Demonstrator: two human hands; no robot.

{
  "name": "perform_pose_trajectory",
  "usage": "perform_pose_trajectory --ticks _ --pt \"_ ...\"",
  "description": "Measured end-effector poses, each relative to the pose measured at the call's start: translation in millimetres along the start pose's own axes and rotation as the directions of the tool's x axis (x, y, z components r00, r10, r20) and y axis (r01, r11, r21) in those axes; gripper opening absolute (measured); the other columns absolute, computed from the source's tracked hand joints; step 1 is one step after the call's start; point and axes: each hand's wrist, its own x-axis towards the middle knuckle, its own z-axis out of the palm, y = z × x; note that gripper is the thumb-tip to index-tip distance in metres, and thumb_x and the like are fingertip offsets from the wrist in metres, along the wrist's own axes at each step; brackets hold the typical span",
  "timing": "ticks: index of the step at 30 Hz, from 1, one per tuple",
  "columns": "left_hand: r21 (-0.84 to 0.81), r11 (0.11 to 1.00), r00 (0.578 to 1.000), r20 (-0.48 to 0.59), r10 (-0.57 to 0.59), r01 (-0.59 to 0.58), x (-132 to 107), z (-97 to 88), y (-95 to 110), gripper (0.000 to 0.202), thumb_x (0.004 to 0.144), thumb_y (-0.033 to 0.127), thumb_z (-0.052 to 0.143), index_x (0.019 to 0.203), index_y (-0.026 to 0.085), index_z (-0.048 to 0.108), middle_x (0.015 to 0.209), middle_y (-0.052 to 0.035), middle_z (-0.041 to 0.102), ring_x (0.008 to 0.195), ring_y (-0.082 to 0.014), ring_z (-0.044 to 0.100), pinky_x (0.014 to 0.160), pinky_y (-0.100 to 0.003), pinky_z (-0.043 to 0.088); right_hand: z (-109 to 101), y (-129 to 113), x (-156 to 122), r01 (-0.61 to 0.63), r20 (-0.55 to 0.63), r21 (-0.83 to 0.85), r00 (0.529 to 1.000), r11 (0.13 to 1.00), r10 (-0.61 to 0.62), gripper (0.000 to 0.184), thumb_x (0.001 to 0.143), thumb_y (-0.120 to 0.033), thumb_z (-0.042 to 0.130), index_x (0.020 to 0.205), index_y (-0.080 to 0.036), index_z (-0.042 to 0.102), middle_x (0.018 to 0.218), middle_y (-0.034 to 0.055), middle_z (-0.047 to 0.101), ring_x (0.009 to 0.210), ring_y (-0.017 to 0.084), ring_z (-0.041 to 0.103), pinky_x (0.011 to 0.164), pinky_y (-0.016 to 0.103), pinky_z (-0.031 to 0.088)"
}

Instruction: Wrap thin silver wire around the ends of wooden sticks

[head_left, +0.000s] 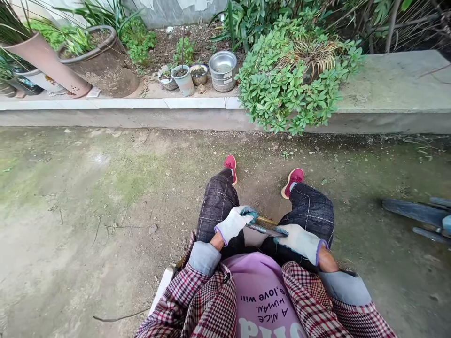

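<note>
Over my lap, both hands wear white gloves with teal palms and purple cuffs. My left hand is closed around one end of a thin grey metal-looking rod. The rod's other end lies in the closed fingers of my right hand. It runs slightly downward from left to right, and my gloves hide both ends, so its exact kind does not show. Just beyond it, a narrow yellowish strip sticks out from near my left fingers toward my right knee. I cannot tell whether it is joined to the rod.
A low ledge crosses ahead, bearing a metal pot, a small white flowerpot, a large brown planter and a leafy bush. A dark wheel stands at right. Twigs lie on the dirt ground.
</note>
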Motion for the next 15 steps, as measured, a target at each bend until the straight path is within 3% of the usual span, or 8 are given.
perform_pose_trajectory --ticks 4,8,15 --pt "-0.008 1.0 1.0 0.001 0.028 -0.028 -2.5 2.5 4.2 0.023 0.08 0.035 0.074 0.076 0.014 0.069 0.076 -0.0017 0.064 0.077 -0.0151 0.055 0.074 -0.026 0.047 1.7 7.2 2.2 0.003 -0.055 0.058 0.998 0.998 0.0 0.033 0.081 -0.03 0.065 0.107 -0.022 0.084 0.1 0.0073 0.084 0.092 0.029 0.075 0.081 0.034 0.053" --pt "0.015 0.999 0.999 0.01 0.042 -0.042 -5.5 3.8 7.6 0.018 0.082 0.031 0.07 0.075 0.013 0.069 0.075 -0.0007 0.063 0.072 -0.0132 0.053 0.07 -0.025 0.045 2.5 9.0 1.4 0.001 -0.087 0.124 0.996 0.992 0.01 0.032 0.078 -0.03 0.069 0.105 -0.025 0.086 0.093 0.0038 0.084 0.086 0.027 0.076 0.078 0.032 0.055" --pt "0.104 0.993 0.996 -0.057 0.064 -0.058 -8.4 7.9 8.8 0.013 0.082 0.025 0.069 0.081 0.013 0.072 0.082 -0.0032 0.071 0.079 -0.0157 0.06 0.079 -0.026 0.049 1.3 10.3 0.0 0.026 -0.133 0.152 0.991 0.988 -0.006 0.028 0.076 -0.027 0.07 0.1 -0.022 0.085 0.092 0.0085 0.083 0.083 0.031 0.075 0.078 0.039 0.055"
